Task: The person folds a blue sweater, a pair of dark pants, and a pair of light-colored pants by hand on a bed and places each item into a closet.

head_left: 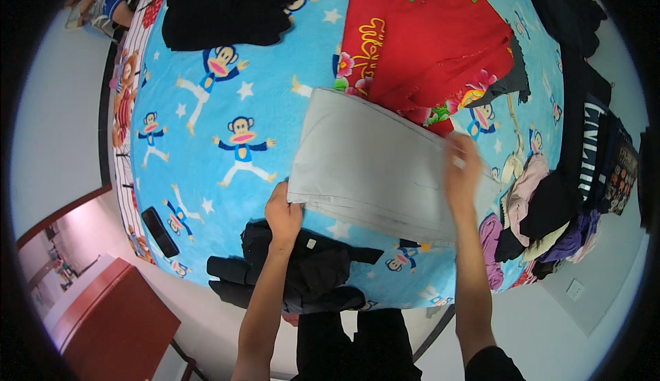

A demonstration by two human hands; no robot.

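Observation:
A light grey garment (371, 164) with stitched seams, perhaps trousers, lies folded flat on the bed in front of me. My left hand (284, 210) pinches its lower left corner, with the thumb on top. At the garment's right end is my right hand (463, 168), over or touching the cloth. Motion blurs its fingers, so its grip does not show. Just beyond the grey garment, partly under its upper edge, spreads a red cloth (430, 37) with flowers. Below my left hand, black clothing (320, 271) sits in a heap at the near edge.
A blue blanket (199, 133) with cartoon monkeys covers the bed. A black phone (159, 232) rests on its left side. Black cloth (227, 10) lies at the far left. Mixed clothes (550, 209) pile up along the right edge. Another person (113, 3) shows at the upper left.

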